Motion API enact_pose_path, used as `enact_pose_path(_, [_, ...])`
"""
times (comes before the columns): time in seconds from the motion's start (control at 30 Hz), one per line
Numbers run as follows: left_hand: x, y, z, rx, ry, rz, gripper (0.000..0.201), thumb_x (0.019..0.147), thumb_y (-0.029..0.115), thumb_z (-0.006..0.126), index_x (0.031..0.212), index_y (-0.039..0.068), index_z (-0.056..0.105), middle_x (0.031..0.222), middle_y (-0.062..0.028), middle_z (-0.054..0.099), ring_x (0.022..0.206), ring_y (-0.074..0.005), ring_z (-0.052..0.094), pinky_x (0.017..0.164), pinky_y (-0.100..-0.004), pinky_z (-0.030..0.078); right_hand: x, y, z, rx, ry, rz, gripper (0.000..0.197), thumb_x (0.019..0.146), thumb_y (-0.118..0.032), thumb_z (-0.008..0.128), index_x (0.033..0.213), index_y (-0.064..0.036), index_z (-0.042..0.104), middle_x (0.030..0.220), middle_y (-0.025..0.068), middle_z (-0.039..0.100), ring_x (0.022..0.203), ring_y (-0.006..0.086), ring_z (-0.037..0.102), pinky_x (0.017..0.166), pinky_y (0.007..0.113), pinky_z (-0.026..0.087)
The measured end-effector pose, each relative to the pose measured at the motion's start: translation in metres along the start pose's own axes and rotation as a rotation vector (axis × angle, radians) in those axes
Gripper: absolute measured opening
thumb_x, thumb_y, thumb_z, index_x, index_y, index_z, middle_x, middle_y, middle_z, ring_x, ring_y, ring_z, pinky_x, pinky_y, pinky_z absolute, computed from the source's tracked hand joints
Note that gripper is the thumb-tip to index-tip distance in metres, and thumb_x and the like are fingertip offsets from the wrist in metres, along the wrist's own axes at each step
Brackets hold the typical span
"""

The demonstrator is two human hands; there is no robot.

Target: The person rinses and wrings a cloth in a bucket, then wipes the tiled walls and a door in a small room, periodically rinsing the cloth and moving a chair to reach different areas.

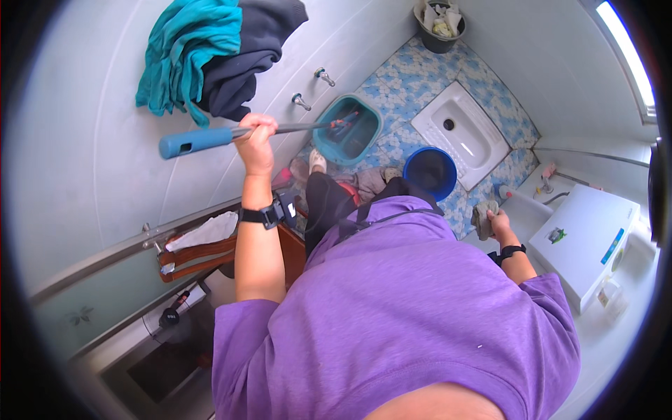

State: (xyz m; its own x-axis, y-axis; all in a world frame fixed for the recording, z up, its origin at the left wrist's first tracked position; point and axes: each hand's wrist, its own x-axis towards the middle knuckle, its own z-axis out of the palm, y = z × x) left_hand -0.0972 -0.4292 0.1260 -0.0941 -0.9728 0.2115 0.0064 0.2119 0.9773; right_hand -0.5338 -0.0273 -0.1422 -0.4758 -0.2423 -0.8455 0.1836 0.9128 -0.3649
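Two hands are busy in this small bathroom, each with its own thing. The left hand (256, 133), upper middle of the frame, is clenched around the grey shaft of a mop handle (210, 137), just past its blue end sleeve, which juts toward the upper left. The shaft runs right and down into a teal mop bucket (366, 133) standing on the blue patterned floor (413, 77), where the mop head (343, 124) sits inside. The right hand (498, 222), at the middle right, has its grip wrapped over a crumpled greyish cloth (483, 213), held beside a white cylindrical object at the edge of a white washing machine (584, 241).

To work the mop well in the bucket, I judge the handle wants a firm hold and a push straight along the shaft, so the head presses down evenly and the bucket does not tip or skid toward the two wall taps (313, 87). One hand so high on the shaft gives little leverage; keeping the movement short would help.

Nearby, a round blue bucket (429, 171) stands between the mop bucket and a white squat toilet pan (458, 129). Teal and dark clothes (210, 52) hang on the wall at the upper left, and a dark waste bin (439, 31) stands in the far corner at the top.
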Motion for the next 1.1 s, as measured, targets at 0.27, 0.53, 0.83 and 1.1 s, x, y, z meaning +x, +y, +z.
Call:
enact_pose_path(0.27, [-0.011, -0.005, 0.033, 0.189, 0.020, 0.020, 0.003, 0.066, 0.001, 0.053, 0.068, 0.002, 0.055, 0.067, -0.0070, 0.055, 0.061, -0.0153, 0.053, 0.057, -0.0260, 0.042, 0.018, -0.013, -0.013, -0.244, 0.040, -0.181, 0.042, 0.080, -0.023, 0.061, 0.115, -0.0021, 0.050, 0.103, 0.0152, 0.059, 0.095, 0.0265, 0.057, 0.082, 0.035, 0.044])
enact_pose_path(0.53, [-0.006, -0.002, 0.066, 0.200, 0.126, 0.049, 0.003, 0.071, 0.006, 0.054, 0.069, 0.003, 0.054, 0.058, -0.0043, 0.054, 0.056, -0.0153, 0.056, 0.053, -0.0284, 0.043, -0.013, -0.063, 0.017, -0.648, 0.022, -0.284, 0.046, 0.078, -0.020, 0.063, 0.115, 0.0023, 0.048, 0.104, 0.0208, 0.058, 0.098, 0.0309, 0.055, 0.084, 0.037, 0.042])
enact_pose_path(0.83, [0.005, 0.023, 0.038, 0.644, 0.296, 0.146, 0.019, 0.076, 0.014, 0.059, 0.079, 0.003, 0.045, 0.061, -0.0138, 0.056, 0.060, -0.0348, 0.057, 0.055, -0.0401, 0.047, -0.010, -0.090, 0.041, -0.860, -0.086, -0.482, 0.045, 0.081, -0.030, 0.058, 0.111, 0.0017, 0.049, 0.100, 0.0222, 0.058, 0.089, 0.0331, 0.058, 0.073, 0.040, 0.048])
enact_pose_path(1.1, [0.029, 0.016, -0.012, 0.696, 0.653, -0.139, 0.026, 0.080, 0.019, 0.057, 0.091, 0.000, 0.042, 0.062, -0.0162, 0.057, 0.058, -0.0363, 0.058, 0.052, -0.0447, 0.045, -0.011, -0.121, 0.047, -0.982, -0.088, -0.509, 0.049, 0.079, -0.030, 0.061, 0.110, 0.0054, 0.049, 0.103, 0.0262, 0.057, 0.098, 0.0376, 0.055, 0.085, 0.039, 0.042])
